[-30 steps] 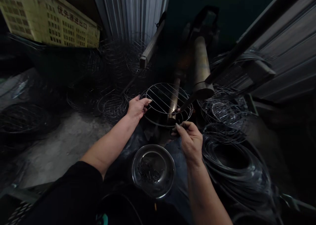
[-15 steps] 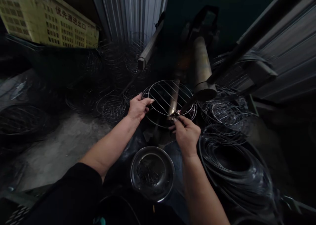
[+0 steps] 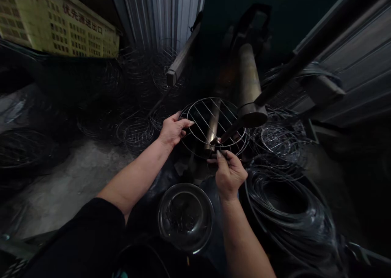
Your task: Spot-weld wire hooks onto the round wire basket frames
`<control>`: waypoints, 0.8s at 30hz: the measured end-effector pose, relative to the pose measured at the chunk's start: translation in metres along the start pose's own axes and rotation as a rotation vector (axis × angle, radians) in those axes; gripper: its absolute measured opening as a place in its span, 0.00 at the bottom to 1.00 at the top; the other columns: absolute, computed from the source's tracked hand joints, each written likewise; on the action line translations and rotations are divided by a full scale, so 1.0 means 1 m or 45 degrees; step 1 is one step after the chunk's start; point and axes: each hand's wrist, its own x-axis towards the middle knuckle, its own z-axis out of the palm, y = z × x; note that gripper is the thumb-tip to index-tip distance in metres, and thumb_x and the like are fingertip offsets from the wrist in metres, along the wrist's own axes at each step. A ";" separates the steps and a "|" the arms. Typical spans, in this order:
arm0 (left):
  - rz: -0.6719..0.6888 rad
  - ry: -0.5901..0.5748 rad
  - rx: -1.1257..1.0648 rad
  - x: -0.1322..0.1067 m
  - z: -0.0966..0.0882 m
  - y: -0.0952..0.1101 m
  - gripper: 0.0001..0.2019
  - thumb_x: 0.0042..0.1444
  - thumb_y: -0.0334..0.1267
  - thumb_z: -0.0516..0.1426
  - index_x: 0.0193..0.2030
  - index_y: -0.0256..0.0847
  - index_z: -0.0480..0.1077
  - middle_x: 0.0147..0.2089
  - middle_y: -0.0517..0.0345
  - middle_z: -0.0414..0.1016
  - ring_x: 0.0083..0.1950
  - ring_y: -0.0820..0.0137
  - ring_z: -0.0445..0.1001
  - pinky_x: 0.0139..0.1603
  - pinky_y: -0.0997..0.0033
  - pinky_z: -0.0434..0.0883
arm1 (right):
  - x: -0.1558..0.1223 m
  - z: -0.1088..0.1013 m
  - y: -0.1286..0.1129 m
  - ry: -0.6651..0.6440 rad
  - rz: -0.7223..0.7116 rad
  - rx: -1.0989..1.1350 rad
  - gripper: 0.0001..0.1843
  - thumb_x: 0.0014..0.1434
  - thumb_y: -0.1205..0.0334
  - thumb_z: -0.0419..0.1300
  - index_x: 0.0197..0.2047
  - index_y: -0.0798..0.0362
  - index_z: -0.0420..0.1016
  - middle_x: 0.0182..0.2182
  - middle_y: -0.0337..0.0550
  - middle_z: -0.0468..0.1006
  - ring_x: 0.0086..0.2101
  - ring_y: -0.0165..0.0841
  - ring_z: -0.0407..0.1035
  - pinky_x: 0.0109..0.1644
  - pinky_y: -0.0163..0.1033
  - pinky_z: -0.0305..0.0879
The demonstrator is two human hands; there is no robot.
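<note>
A round wire rack (image 3: 224, 119) with parallel cross wires lies level between a thin upper metal rod (image 3: 232, 130) and a thick brass-coloured bar (image 3: 213, 125) beneath. At the rod's tip, near the rack's front rim, a small orange glow shows. My left hand (image 3: 173, 130) is closed on the rack's left rim, thumb on top. Just below the front rim, my right hand (image 3: 230, 170) is closed with thumb and fingers pinched; what they hold is too dark to make out. A metal bowl (image 3: 161, 221) with thin wire pieces (image 3: 181, 219) sits below my hands.
At right lies a large coil of wire (image 3: 287, 217), with a pile of wire rings (image 3: 277, 141) behind it. More wire racks (image 3: 136, 131) lie at left. A thick cylinder (image 3: 252, 86) and a bar (image 3: 183, 60) jut towards me. A yellow crate (image 3: 85, 33) stands back left.
My right hand has come slightly down, off the rack's front rim. The rack has shifted slightly right in view, and my left hand stays on its rim.
</note>
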 end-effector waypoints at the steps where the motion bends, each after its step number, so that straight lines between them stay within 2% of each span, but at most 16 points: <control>1: -0.013 -0.003 0.009 0.001 0.001 0.001 0.44 0.40 0.22 0.62 0.67 0.31 0.55 0.24 0.65 0.68 0.22 0.80 0.65 0.19 0.81 0.52 | 0.001 0.000 0.001 0.001 -0.009 0.001 0.13 0.53 0.54 0.64 0.36 0.56 0.75 0.22 0.37 0.78 0.21 0.34 0.76 0.29 0.37 0.71; 7: -0.044 -0.025 0.089 0.009 0.007 0.004 0.45 0.40 0.22 0.62 0.68 0.27 0.52 0.23 0.64 0.69 0.22 0.80 0.64 0.19 0.80 0.51 | 0.005 0.002 0.002 -0.025 -0.001 0.024 0.13 0.53 0.55 0.63 0.36 0.56 0.74 0.24 0.38 0.78 0.20 0.33 0.75 0.27 0.37 0.72; 24: -0.068 -0.023 0.163 0.021 0.007 0.001 0.45 0.37 0.23 0.62 0.66 0.27 0.56 0.21 0.65 0.67 0.20 0.79 0.62 0.19 0.79 0.49 | 0.012 0.003 0.000 -0.037 0.049 -0.003 0.11 0.52 0.57 0.63 0.35 0.56 0.75 0.24 0.37 0.78 0.20 0.32 0.75 0.26 0.34 0.70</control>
